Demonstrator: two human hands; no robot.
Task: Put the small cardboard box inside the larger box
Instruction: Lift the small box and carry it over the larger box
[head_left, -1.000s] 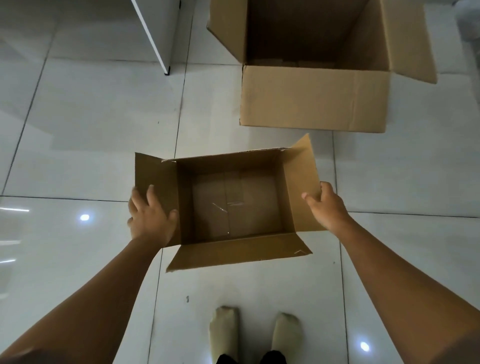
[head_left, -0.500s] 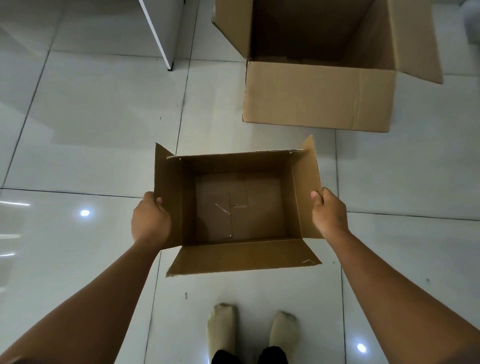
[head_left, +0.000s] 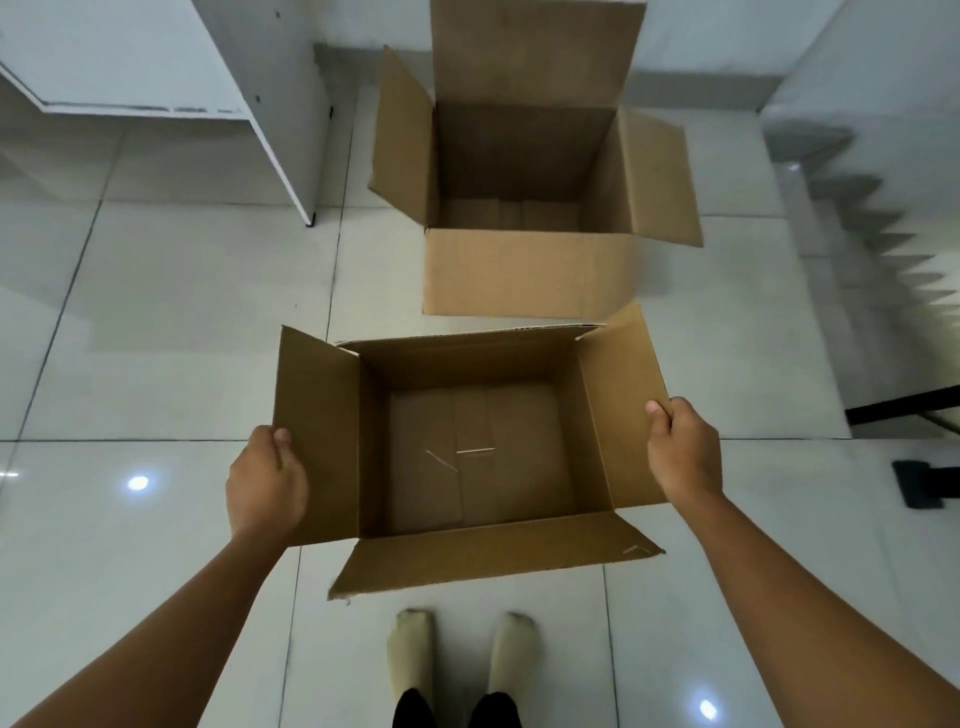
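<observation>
The small cardboard box (head_left: 472, 462) is open and empty, its four flaps spread outward, held in front of me above the tiled floor. My left hand (head_left: 267, 483) grips its left flap and my right hand (head_left: 683, 452) grips its right flap. The larger box (head_left: 524, 270) stands on the floor just beyond it, open at the top with its flaps up and nothing visible inside.
A white cabinet panel (head_left: 280, 114) stands at the upper left next to the larger box. Stairs (head_left: 883, 234) rise at the right, with a black railing base (head_left: 919, 483) beside them. My feet in socks (head_left: 462, 654) are below the small box.
Both hands have closed on the side flaps and raised the small box, which looks larger and closer. The view has tilted up, showing the whole larger box and the stairs.
</observation>
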